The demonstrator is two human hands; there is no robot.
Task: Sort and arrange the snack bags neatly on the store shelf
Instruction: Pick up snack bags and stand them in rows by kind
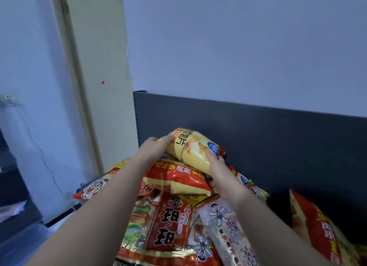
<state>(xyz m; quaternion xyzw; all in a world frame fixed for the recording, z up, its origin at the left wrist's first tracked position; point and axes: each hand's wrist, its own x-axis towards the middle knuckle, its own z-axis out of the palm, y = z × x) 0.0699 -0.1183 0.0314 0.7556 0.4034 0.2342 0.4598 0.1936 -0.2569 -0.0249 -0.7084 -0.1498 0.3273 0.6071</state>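
A pale yellow chip bag point(195, 148) lies tilted on top of a heap of snack bags against the dark shelf back panel point(278, 138). My left hand point(154, 149) grips its upper left end, and my right hand point(220, 172) grips its lower right side. Under it lies a red and yellow bag point(178, 179). Lower in the heap are a red bag with black characters point(168, 226) and a clear bag with a cartoon boy point(224, 226). A red and yellow bag point(321, 228) leans at the right.
A cartoon-face bag point(93, 187) sticks out over the shelf's left end. To the left stand a cream pillar point(99, 67) and a white wall with a socket point(10, 99). Dark furniture point(12, 186) stands at the far left. A gap in the bags lies right of the heap.
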